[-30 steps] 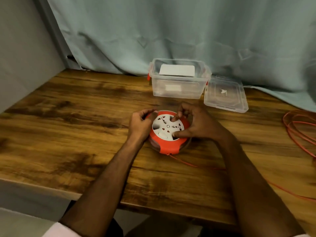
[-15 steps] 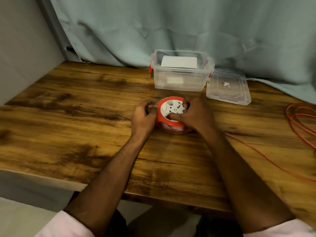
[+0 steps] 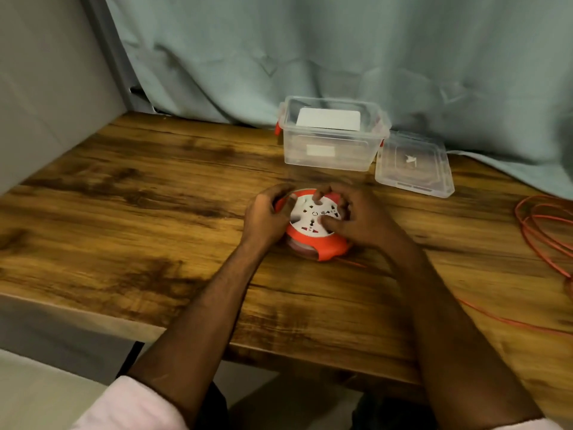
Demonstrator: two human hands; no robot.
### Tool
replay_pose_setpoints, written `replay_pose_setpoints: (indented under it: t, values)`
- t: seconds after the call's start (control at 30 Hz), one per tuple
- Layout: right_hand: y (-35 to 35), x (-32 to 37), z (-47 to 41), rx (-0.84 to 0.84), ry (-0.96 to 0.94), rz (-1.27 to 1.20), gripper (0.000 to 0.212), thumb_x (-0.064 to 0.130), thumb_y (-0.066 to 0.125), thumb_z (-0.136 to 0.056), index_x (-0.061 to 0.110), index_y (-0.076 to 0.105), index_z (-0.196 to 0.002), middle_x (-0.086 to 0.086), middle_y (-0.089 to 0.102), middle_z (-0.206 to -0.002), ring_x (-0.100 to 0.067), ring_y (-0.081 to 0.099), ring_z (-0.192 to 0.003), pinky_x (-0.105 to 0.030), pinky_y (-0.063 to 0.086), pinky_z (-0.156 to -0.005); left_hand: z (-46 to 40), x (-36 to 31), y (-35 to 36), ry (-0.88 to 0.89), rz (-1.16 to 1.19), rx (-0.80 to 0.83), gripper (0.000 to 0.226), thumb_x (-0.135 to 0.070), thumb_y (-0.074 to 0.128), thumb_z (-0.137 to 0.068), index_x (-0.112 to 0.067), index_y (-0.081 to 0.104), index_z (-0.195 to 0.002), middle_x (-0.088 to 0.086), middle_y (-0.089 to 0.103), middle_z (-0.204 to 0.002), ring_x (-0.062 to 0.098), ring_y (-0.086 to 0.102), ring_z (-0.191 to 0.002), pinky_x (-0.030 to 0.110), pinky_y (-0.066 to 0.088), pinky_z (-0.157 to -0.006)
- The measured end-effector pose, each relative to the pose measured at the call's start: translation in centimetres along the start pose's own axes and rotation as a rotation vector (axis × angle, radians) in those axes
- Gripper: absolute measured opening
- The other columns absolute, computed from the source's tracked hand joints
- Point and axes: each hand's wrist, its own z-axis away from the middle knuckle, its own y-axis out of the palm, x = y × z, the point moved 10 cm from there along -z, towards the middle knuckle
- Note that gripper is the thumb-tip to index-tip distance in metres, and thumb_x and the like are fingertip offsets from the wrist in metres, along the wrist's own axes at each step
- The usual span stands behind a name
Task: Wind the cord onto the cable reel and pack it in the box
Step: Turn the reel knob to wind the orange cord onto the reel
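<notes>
Cord (image 3: pixel 539 231) remains mostly unwound, looped at the tabletop's (image 3: pixel 124 212) right edge. Open box (image 3: pixel 331 138) waits upper centre, unpacked. Cable reel (image 3: pixel 313 228) sits mid-frame; left hand (image 3: pixel 266 215) grasps its rim, right hand (image 3: pixel 356 218) curls over the face.

Cable reel (image 3: pixel 313 226) apparently rotated, cord outlet now toward the person.
</notes>
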Motion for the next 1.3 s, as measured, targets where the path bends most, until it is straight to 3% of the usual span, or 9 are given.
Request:
replay_pose_setpoints:
  t: [0.17, 0.23, 0.33, 0.5, 0.67, 0.8, 0.97, 1.13, 1.3]
  values:
    - [0.1, -1.9, 0.3, 0.151, -0.026, -0.073, 0.049, 0.017, 0.087, -0.082, 0.023, 0.067, -0.127, 0.002, 0.064, -0.136, -0.016, 0.062, -0.121, -0.026, 0.059, -0.084, 0.1, -0.3, 0.2, 0.024, 0.026, 0.041, 0.034, -0.024, 0.057, -0.097, -0.019, 0.066, -0.130, 0.001, 0.070, -0.129, 0.017, 0.064, -0.118, 0.043, 0.055, -0.099]
    - [-0.2, -1.9, 0.2, 0.135, -0.023, -0.043, 0.052, 0.025, 0.089, -0.077, 0.028, 0.066, -0.124, 0.006, 0.068, -0.129, -0.007, 0.065, -0.113, -0.032, 0.061, -0.081, 0.2, -0.4, 0.3, 0.031, 0.033, 0.053, 0.036, -0.021, 0.057, -0.094, -0.019, 0.067, -0.129, 0.002, 0.070, -0.128, 0.017, 0.064, -0.116, 0.043, 0.056, -0.097]
    - [-0.3, -1.6, 0.2, 0.114, -0.024, -0.025, 0.059, 0.034, 0.094, -0.067, 0.037, 0.059, -0.115, 0.012, 0.072, -0.111, 0.010, 0.061, -0.086, -0.019, 0.047, -0.067, 0.2, -0.4, 0.4, 0.030, 0.020, 0.045, 0.035, -0.017, 0.053, -0.096, -0.020, 0.067, -0.128, 0.001, 0.070, -0.127, 0.017, 0.064, -0.116, 0.043, 0.056, -0.096]
    - [-0.4, -0.9, 0.5, 0.019, 0.001, 0.009, 0.059, 0.062, 0.087, -0.052, 0.044, 0.050, -0.094, 0.012, 0.067, -0.095, -0.013, 0.068, -0.092, -0.044, 0.061, -0.077, 0.3, -0.6, 0.2, 0.025, 0.054, 0.014, 0.034, -0.013, 0.053, -0.093, -0.018, 0.069, -0.123, -0.001, 0.072, -0.119, 0.016, 0.066, -0.110, 0.043, 0.057, -0.093]
    - [-0.8, 0.7, 0.6, -0.121, -0.048, 0.055, 0.057, 0.063, 0.085, -0.053, 0.037, 0.046, -0.085, 0.009, 0.069, -0.090, -0.013, 0.066, -0.083, -0.041, 0.059, -0.070, 0.4, -0.2, -1.2, -0.039, 0.324, -0.068, 0.027, -0.023, 0.058, -0.092, -0.018, 0.070, -0.116, 0.000, 0.073, -0.113, 0.018, 0.069, -0.108, 0.047, 0.058, -0.093]
    - [-0.1, 2.0, 0.8, -0.202, -0.073, 0.086, 0.056, 0.061, 0.084, -0.054, 0.033, 0.047, -0.086, 0.011, 0.064, -0.085, -0.013, 0.061, -0.080, -0.031, 0.050, -0.061, 0.3, 0.8, -2.2, -0.095, 0.463, -0.163, 0.020, -0.010, 0.069, -0.090, -0.012, 0.073, -0.110, -0.001, 0.076, -0.104, 0.016, 0.072, -0.101, 0.044, 0.060, -0.091]
    - [1.6, 2.8, 0.9, -0.237, -0.001, 0.168, 0.052, 0.065, 0.078, -0.061, 0.030, 0.048, -0.085, 0.012, 0.056, -0.077, -0.013, 0.056, -0.073, -0.030, 0.038, -0.062, 0.5, 1.4, -2.6, -0.160, 0.544, -0.242, 0.015, -0.002, 0.065, -0.092, 0.000, 0.074, -0.104, 0.017, 0.076, -0.102, 0.031, 0.073, -0.096, 0.045, 0.060, -0.088]
    - [2.4, 3.2, 0.7, -0.294, 0.094, 0.245, 0.050, 0.071, 0.071, -0.072, 0.028, 0.066, -0.095, 0.010, 0.071, -0.096, -0.020, 0.066, -0.088, -0.030, 0.042, -0.071, 0.6, 1.4, -2.4, -0.196, 0.586, -0.250, 0.020, 0.001, 0.057, -0.095, 0.007, 0.071, -0.108, 0.007, 0.073, -0.090, 0.011, 0.067, -0.079, 0.028, 0.057, -0.074]
    - [0.9, 3.6, 0.5, -0.157, -0.125, 0.167, 0.027, 0.042, 0.074, -0.082, 0.034, 0.061, -0.104, 0.018, 0.063, -0.082, -0.002, 0.057, -0.069, -0.026, 0.043, -0.061, 0.6, 1.4, -2.1, -0.209, 0.604, -0.225, 0.021, 0.001, 0.057, -0.096, 0.006, 0.070, -0.112, 0.013, 0.073, -0.096, 0.021, 0.067, -0.086, 0.037, 0.056, -0.080]
